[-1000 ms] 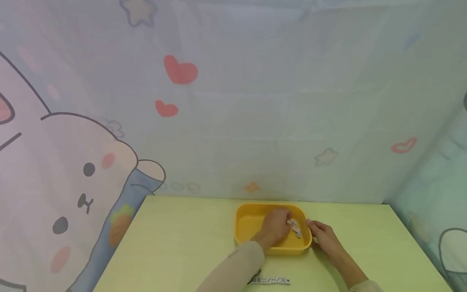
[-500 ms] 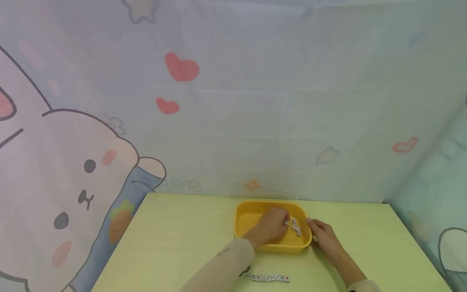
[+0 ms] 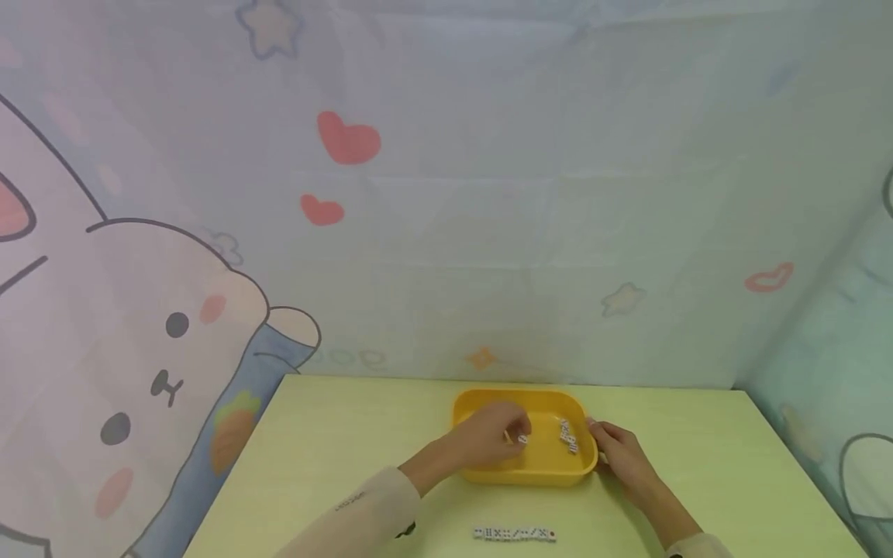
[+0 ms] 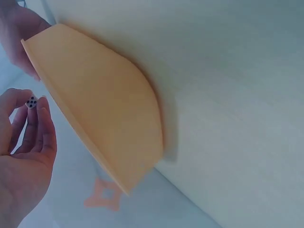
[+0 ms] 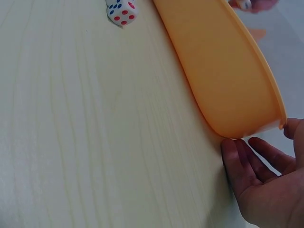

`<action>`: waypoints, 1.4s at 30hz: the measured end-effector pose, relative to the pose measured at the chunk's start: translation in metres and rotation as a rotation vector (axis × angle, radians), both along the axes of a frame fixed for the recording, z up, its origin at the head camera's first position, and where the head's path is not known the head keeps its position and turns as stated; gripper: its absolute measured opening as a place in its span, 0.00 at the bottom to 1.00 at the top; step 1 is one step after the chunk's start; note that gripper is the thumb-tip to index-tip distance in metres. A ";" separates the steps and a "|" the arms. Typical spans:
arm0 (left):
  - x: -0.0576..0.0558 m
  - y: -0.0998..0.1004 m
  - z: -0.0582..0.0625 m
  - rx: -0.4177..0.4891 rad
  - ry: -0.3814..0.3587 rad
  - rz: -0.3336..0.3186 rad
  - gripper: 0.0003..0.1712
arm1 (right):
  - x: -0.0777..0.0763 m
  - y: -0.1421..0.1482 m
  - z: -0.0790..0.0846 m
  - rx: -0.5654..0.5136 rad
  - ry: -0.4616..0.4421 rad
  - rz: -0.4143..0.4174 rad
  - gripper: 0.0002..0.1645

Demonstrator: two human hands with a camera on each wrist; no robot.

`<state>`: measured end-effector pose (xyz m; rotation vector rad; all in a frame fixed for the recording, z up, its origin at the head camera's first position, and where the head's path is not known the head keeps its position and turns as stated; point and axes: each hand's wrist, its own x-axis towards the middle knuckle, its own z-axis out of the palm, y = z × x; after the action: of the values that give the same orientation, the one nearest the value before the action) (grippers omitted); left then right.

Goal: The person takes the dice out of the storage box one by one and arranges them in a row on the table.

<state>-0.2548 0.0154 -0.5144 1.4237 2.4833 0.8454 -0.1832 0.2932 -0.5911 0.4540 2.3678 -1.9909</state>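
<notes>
My left hand (image 3: 484, 435) is over the left part of a yellow plastic bin (image 3: 526, 478) and pinches one small white die (image 4: 32, 102) between thumb and fingertips. The left wrist view shows dark pips on that die, held above the rim. At the bin's right end my right hand (image 3: 625, 459) holds the wall, thumb at the rim and fingers against the lower outside, as the right wrist view shows. Several loose dice (image 3: 568, 436) lie inside the bin near its right end. In front of the bin, a straight row of dice (image 3: 515, 535) lies on the table.
The pale yellow-green table (image 3: 335, 449) ends at a cloth backdrop (image 3: 446, 232) printed with hearts, stars and a rabbit. A second cloth wall (image 3: 837, 372) stands on the right. The bin sits near the table's back edge.
My left hand has moved left and away from the loose dice, now with a die visible in its fingertips. The right hand has stayed at the bin's end. The dice row is fully uncovered.
</notes>
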 end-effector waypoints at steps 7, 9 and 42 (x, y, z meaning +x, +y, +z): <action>0.015 -0.037 0.010 0.005 -0.003 -0.015 0.07 | 0.000 0.002 -0.001 -0.002 0.012 0.009 0.43; 0.020 -0.047 0.009 0.015 0.017 -0.020 0.06 | 0.000 0.002 -0.001 0.000 0.016 0.015 0.42; 0.068 -0.095 -0.045 -0.159 0.040 -0.044 0.09 | 0.002 0.000 0.001 0.002 -0.014 0.007 0.44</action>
<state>-0.1864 -0.0792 -0.5589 1.4477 2.4754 0.6015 -0.1812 0.2930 -0.5899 0.4573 2.3600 -1.9759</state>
